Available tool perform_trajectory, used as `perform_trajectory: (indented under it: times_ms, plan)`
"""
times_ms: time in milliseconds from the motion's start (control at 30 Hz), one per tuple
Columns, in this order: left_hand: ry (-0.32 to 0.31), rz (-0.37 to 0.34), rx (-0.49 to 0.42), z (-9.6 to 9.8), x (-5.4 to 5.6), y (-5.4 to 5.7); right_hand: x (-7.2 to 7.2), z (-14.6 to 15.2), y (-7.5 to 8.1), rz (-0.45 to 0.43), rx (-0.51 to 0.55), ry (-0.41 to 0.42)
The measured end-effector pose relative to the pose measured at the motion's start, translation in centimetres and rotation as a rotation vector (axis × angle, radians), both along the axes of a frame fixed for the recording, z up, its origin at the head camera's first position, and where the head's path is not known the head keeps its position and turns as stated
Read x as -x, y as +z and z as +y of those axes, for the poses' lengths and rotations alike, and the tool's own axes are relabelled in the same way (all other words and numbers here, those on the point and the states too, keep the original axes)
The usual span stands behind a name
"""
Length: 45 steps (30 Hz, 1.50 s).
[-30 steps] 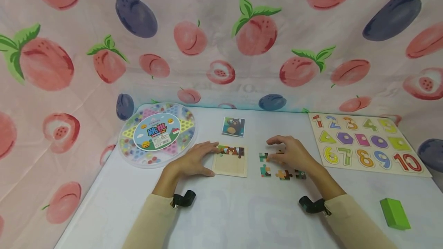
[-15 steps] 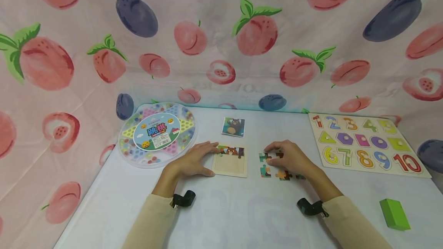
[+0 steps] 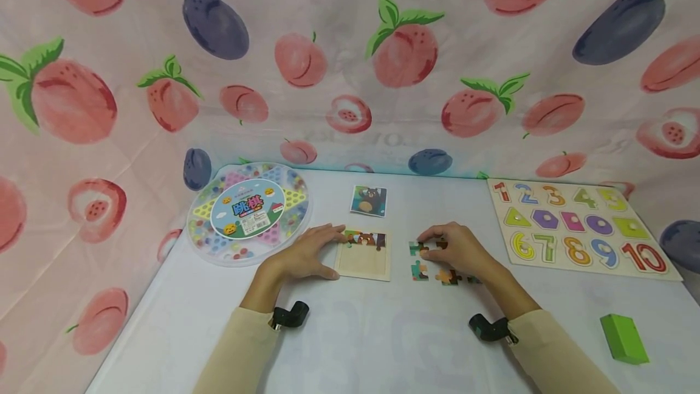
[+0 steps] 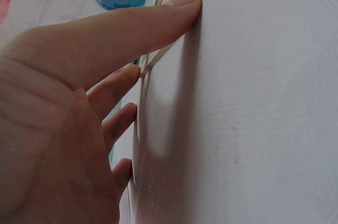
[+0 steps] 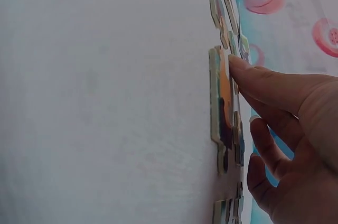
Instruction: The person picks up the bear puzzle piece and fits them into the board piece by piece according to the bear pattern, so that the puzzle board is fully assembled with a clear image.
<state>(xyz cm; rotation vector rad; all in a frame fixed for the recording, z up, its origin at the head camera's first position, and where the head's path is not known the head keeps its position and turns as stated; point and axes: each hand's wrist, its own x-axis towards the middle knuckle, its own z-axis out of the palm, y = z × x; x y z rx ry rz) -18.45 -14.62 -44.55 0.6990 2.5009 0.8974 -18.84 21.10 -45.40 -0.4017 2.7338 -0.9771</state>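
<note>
A square wooden puzzle tray (image 3: 363, 265) lies at the middle of the table, with bear-picture pieces (image 3: 367, 239) along its far side. My left hand (image 3: 302, 254) rests at its left edge, fingers spread and fairly straight; in the left wrist view the thumb (image 4: 153, 23) touches the tray's side. To the right, my right hand (image 3: 463, 252) pinches a green and brown puzzle piece (image 3: 414, 248) between thumb and index finger, low at the table. Several loose pieces lie around and under that hand, among them a teal one (image 3: 419, 271) and an orange-brown one (image 3: 449, 277), some partly covered.
Behind the tray lies a bear picture card (image 3: 369, 200). A round Chinese checkers set (image 3: 248, 211) sits at the left, a number and shape board (image 3: 582, 227) at the right. Nearer on the right stands a green block (image 3: 623, 338). A fruit-print cloth (image 3: 350, 47) hangs behind.
My right hand has shifted slightly left and down, and its thumb and index finger have closed on the green and brown puzzle piece. The left hand stays at the tray.
</note>
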Motion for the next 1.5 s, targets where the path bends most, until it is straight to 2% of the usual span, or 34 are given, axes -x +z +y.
perform_trajectory:
  times_ms: [400, 667, 900, 1133, 1367, 1500]
  plan:
    - [0.004, -0.008, -0.001, 0.0, 0.1, -0.2, -0.2, -0.1, 0.6, 0.016, 0.009, 0.004]
    - [0.010, -0.004, 0.008, -0.1, 0.1, -0.1, -0.1, -0.4, 1.4, 0.040, 0.099, -0.046]
    - [0.018, 0.000, -0.004, -0.1, 0.1, -0.3, 0.0, -0.8, 1.1, 0.062, 0.166, -0.038]
    - [0.047, -0.028, -0.023, -0.1, 0.1, -0.5, -0.3, -1.7, 0.8, 0.009, 0.176, -0.030]
    - [0.058, -0.029, -0.030, -0.1, 0.2, -0.4, -0.1, -3.0, 0.6, 0.021, 0.208, -0.004]
    - [0.067, -0.033, -0.041, -0.1, 0.1, -0.3, -0.1, -4.1, 0.9, -0.005, 0.235, -0.001]
